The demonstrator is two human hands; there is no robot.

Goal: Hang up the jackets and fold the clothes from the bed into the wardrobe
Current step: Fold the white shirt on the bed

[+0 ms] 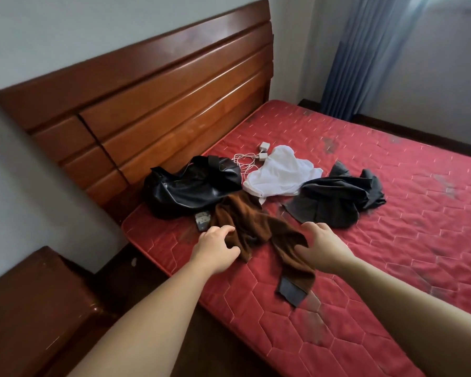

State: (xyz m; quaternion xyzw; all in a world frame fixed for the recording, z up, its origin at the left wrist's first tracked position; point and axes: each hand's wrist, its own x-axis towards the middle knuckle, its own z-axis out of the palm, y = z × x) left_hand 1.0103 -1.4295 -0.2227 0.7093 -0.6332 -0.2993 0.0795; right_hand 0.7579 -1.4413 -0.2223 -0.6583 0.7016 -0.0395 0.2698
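Both bare arms extended forward, hands low and near each other.
Left hand (215, 247) palm down, fingers curled, thumb spread toward the right; forearm running from lower left. Right hand (322, 244) palm down, fingers bent at the knuckles, thumb tucked under toward the left; forearm entering from lower right. Wrists roughly straight. Hands apart, not touching one another.

I'm looking into a home bedroom: a bed (365, 240) with a red quilted mattress and a tall wooden headboard (161, 99) against a plain wall, a wooden nightstand (33, 308) beside it, a blue curtain (365, 50) in the corner, and clothes (269, 213) strewn on the mattress.
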